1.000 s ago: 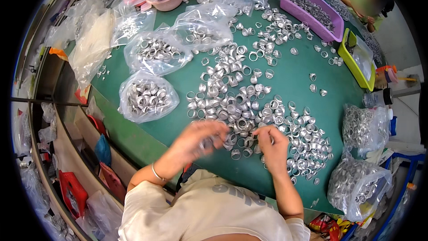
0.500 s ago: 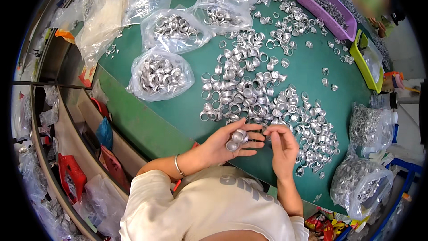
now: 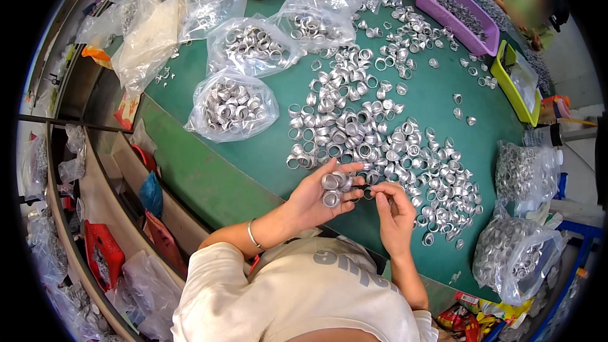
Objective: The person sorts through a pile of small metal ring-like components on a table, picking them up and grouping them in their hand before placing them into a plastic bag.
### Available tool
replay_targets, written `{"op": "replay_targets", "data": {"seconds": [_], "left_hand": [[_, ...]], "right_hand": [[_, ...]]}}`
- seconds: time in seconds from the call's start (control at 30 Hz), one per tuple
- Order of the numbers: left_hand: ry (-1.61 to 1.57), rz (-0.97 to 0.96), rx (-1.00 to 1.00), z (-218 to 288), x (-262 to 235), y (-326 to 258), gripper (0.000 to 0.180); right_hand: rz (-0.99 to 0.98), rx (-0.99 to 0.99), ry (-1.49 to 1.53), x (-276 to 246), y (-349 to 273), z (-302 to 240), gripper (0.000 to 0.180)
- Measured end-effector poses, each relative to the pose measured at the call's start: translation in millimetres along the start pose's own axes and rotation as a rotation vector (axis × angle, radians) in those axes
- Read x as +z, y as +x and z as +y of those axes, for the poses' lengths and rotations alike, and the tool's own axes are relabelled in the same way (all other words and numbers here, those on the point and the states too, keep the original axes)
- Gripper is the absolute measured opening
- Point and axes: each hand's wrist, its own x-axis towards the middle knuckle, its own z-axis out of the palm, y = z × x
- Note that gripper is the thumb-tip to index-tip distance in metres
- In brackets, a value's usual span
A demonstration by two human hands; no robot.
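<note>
left hand (image 3: pixel 320 199) is facing palm up, fingers standing apart, a small cluster of silver rings (image 3: pixel 335 185) resting in it. right hand (image 3: pixel 394 215) is pinching a single ring (image 3: pixel 367 194), thumb and forefinger together on it, just beside the left fingertips; cannot tell whether it is touching them. loose ring pile (image 3: pixel 354 133) is spreading over the green table (image 3: pixel 430 101), just beyond both hands. clear bags (image 3: pixel 232 106) of rings are sitting left of the pile. purple basket (image 3: pixel 448 28) is standing at far right, yellow-green tray (image 3: pixel 514 96) near it.
</note>
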Motion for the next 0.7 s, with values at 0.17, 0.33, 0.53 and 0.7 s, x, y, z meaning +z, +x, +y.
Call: {"op": "replay_targets", "data": {"seconds": [0.17,0.33,0.53,0.7], "left_hand": [[0.197,-0.085,0.059,-11.0,-14.9,0.7,0.041],[0.361,-0.09,0.136,-19.7,-10.4,-4.1,0.037],[0.346,-0.167,0.092,-16.5,-3.9,-8.9,0.037],[0.307,-0.161,0.035,-15.2,-8.4,-8.0,0.041]], "right_hand": [[-0.121,-0.362,-0.462,13.6,9.8,-28.3,0.028],[-0.018,-0.347,-0.579,21.2,8.4,-22.3,0.021],[0.0,0.343,0.564,4.0,5.6,-5.7,0.011],[-0.144,0.51,0.999,-3.8,5.0,-4.5,0.015]]}}
